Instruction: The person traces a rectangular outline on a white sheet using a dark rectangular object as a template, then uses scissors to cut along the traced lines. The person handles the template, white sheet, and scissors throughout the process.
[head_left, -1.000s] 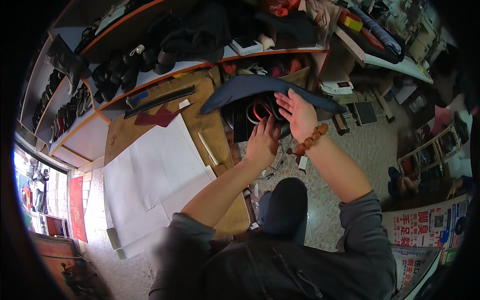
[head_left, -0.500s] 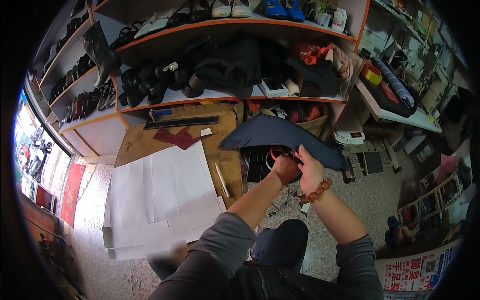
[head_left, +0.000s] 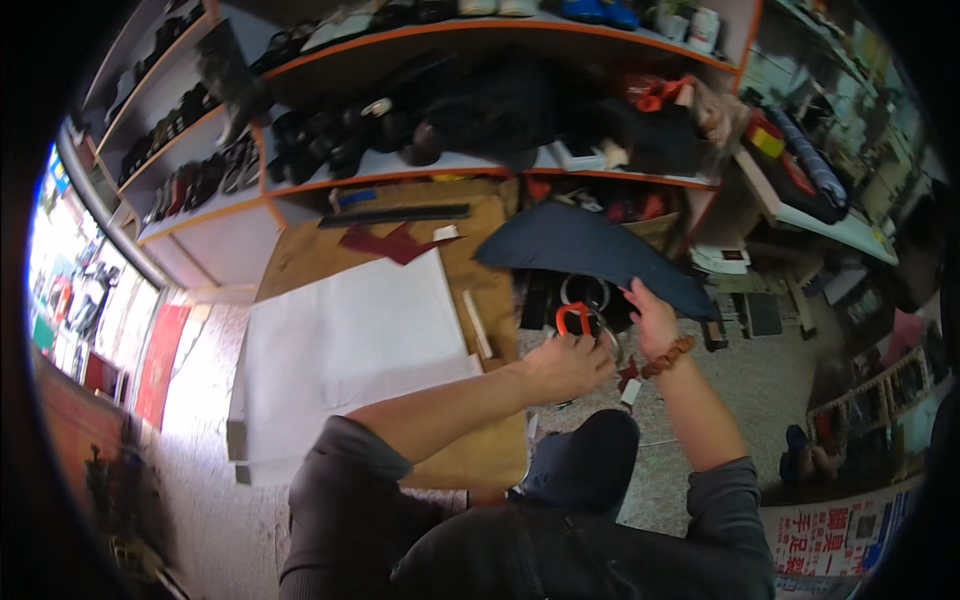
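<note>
A curved dark blue piece (head_left: pixel 600 240), like stiff cloth or leather, stretches beyond the work board. My right hand (head_left: pixel 655 325), with a brown beaded bracelet at the wrist, pinches its near edge. Closer to my knees, my left hand (head_left: pixel 568 370) has its fingers curled at an orange-handled tool (head_left: pixel 572 318). The loop-shaped handle looks like that of scissors; its other end is hidden by the fingers, and blur softens the grip. Behind the handle, under the blue piece, lies a round silvery ring (head_left: pixel 587 290).
To the left is a brown board (head_left: pixel 480 215) bearing white paper (head_left: pixel 350 320), dark red scraps (head_left: pixel 395 243), a pale stick (head_left: pixel 477 322) and a black strip (head_left: pixel 400 215). Shoe shelves (head_left: pixel 480 180) stand behind. A side bench (head_left: pixel 850 230) holds rolled material at right.
My left hand has drawn back toward my body, and the orange handle has come nearer with it. My right hand remains at the blue piece's edge. The view has shifted slightly.
</note>
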